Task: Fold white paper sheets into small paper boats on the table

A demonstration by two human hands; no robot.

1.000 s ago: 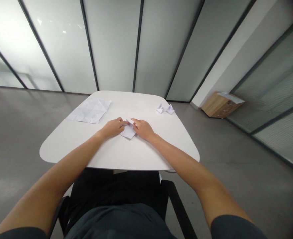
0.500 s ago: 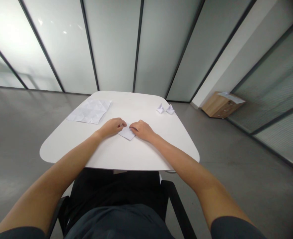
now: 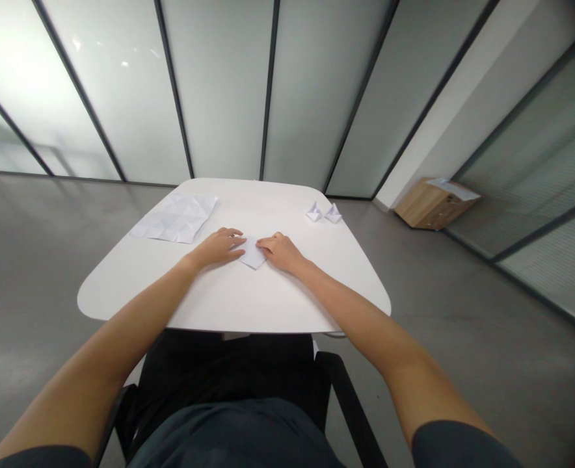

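Head view: my left hand (image 3: 216, 249) and right hand (image 3: 280, 252) lay flat and open, pinching nothing. Both touched the folded white paper (image 3: 253, 254) on the counter (image 3: 248, 299).

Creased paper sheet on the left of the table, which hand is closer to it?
Left. The left hand lies just behind and to the right of the creased paper sheet, apart from it; the right hand is farther right, on the other side of the folded paper.

White table (image 3: 219, 299), creased sheet (image 3: 174, 219), folded paper (image 3: 252, 253), two apparent paper boats (image 3: 313, 212)
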